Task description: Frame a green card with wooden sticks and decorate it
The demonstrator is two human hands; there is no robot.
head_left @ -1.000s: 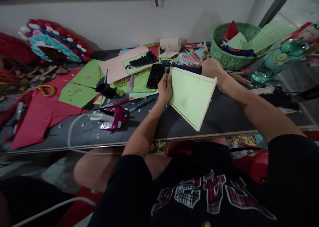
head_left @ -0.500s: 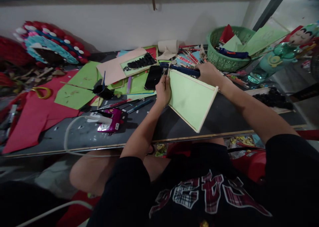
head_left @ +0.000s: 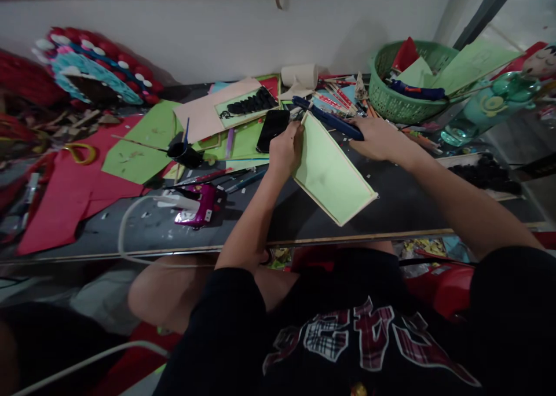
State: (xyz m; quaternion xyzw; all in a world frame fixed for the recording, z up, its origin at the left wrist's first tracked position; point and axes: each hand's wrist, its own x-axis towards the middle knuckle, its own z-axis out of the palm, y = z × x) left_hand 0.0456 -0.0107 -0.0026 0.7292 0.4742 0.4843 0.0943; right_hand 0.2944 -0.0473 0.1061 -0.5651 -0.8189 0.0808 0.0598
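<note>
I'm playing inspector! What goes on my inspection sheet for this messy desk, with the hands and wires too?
Surface: dark tabletop, small pale scraps on it.
Things in use: framed green panel, tilted; dark blue tool by its top corner.
Clutter: red paper, phone, black cup, purple device.
Hands: left hand grips the panel; right hand holds the tool.
Cables: white cord loops over the front edge.
Surroundings: pale wall behind; green basket at right.
</note>
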